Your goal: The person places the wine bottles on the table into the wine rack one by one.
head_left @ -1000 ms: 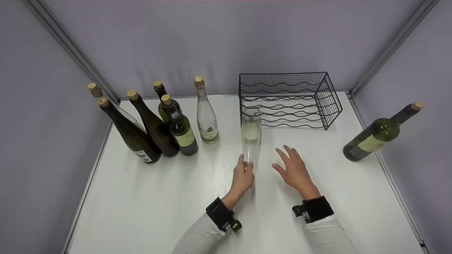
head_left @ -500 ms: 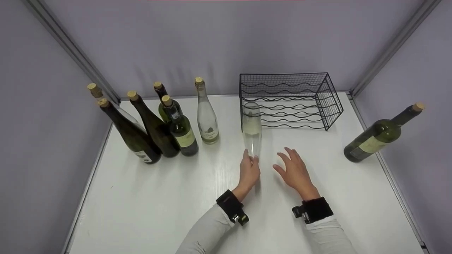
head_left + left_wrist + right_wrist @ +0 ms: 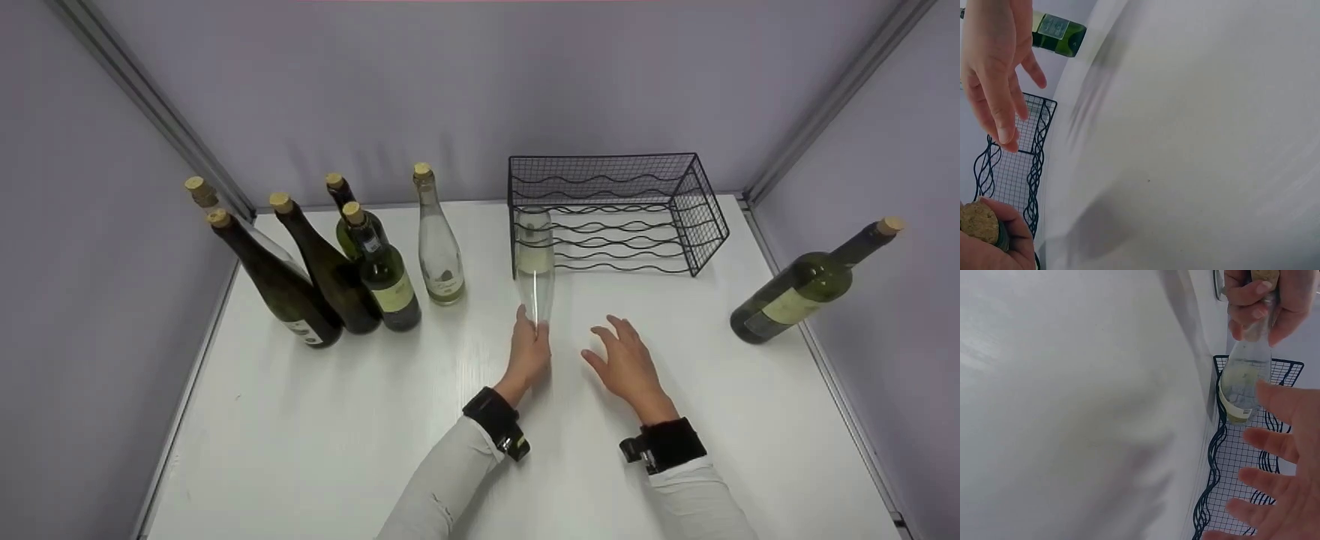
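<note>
My left hand (image 3: 529,352) grips a clear glass bottle (image 3: 535,289) by its neck, with the cork (image 3: 979,222) showing at the hand in the left wrist view. The bottle lies on its side, base pointing away, and its base end is inside the left end of a black wire wine rack (image 3: 622,268). A pale label wraps the bottle's lower part, seen in the right wrist view. To the right of the bottle, my right hand (image 3: 627,367) hovers with fingers spread and holds nothing.
A clear corked bottle (image 3: 441,251) stands left of the rack. Several dark corked bottles (image 3: 389,285) are grouped at the far left. Near the right edge stands a green wine bottle (image 3: 795,296). Grey walls (image 3: 420,82) enclose the white table (image 3: 337,435).
My left hand has moved forward and slightly right, pushing the clear bottle's base deeper into the rack. The right hand has barely moved.
</note>
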A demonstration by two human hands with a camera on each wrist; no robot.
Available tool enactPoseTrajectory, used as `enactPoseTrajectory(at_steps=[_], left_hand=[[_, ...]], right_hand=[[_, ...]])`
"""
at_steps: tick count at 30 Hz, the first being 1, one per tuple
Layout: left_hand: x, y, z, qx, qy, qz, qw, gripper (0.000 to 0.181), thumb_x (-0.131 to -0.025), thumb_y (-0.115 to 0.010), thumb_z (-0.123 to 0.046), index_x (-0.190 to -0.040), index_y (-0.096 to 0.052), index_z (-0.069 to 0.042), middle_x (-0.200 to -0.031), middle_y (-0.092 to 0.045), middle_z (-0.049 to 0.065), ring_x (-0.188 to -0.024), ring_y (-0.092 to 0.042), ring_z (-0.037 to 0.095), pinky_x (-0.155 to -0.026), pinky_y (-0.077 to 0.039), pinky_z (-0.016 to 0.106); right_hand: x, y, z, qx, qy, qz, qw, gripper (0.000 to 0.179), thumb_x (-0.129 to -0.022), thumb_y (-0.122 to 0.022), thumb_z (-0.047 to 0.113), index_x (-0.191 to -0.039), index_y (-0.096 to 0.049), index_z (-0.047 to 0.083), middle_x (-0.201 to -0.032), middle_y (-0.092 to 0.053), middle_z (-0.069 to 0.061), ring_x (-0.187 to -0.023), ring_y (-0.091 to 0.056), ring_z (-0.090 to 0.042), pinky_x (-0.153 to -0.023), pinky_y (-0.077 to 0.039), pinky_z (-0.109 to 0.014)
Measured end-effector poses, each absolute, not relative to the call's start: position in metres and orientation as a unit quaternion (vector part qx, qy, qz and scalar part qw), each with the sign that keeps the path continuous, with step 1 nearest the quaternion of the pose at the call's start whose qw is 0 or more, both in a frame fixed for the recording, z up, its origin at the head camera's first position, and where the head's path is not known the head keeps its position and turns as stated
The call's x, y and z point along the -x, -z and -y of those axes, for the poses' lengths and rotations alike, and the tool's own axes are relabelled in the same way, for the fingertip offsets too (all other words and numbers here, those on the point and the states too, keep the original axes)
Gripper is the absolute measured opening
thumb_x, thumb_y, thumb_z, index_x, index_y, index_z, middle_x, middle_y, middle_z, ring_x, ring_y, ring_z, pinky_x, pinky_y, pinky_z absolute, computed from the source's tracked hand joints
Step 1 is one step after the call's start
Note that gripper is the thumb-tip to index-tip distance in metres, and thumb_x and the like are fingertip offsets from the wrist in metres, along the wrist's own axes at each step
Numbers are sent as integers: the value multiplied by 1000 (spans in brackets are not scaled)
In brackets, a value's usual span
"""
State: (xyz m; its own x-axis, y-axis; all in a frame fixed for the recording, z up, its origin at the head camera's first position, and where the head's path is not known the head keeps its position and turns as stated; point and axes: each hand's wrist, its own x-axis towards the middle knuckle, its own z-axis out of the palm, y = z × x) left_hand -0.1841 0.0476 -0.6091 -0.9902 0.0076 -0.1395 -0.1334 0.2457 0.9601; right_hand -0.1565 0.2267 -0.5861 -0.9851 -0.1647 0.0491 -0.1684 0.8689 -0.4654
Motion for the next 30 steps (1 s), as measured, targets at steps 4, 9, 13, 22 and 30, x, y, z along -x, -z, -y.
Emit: enactPoseTrajectory(at_steps=[4,9,13,22,30], left_hand=[[189,609,-46,35,-619,-779,92,67,-103,-41,-19,-154,-6,6,-151,-29,31,-141,-30,36,-114,-25,45],[194,611,-46,41,-645,-752,126,68,-101,-40,-13,-154,-1,3,-144,-34,30,-98,-63,30,-90,-49,40],[196,613,-45,45,-656,-737,157,68,-102,-37,-13,-155,5,0,-146,-28,28,-86,-59,22,-77,-49,33],[195,620,-40,18,-653,-733,190,70,-105,-36,-13,-155,13,-7,-146,-23,23,-75,-54,17,-67,-49,31],[211,616,-44,32,-625,-766,148,73,-103,-44,-12,-156,6,-6,-155,-17,29,-143,-23,36,-116,-20,46]], right_hand=[[156,587,-228,-80,-243,967,-5,46,-94,-69,28,-130,-59,1,-147,-38,-27,-138,-29,-46,-108,-28,-60],[156,588,-228,-78,-241,967,-9,46,-94,-67,28,-131,-59,1,-142,-42,-28,-133,-37,-45,-105,-34,-57],[155,587,-228,-78,-243,967,-15,46,-95,-67,28,-130,-59,0,-139,-44,-29,-129,-42,-45,-103,-37,-56],[154,585,-229,-75,-236,969,-25,47,-96,-65,31,-131,-58,1,-141,-43,-28,-130,-41,-44,-104,-37,-56],[153,585,-231,-71,-241,968,-30,47,-96,-65,30,-132,-58,1,-141,-42,-29,-130,-41,-45,-103,-37,-56]])
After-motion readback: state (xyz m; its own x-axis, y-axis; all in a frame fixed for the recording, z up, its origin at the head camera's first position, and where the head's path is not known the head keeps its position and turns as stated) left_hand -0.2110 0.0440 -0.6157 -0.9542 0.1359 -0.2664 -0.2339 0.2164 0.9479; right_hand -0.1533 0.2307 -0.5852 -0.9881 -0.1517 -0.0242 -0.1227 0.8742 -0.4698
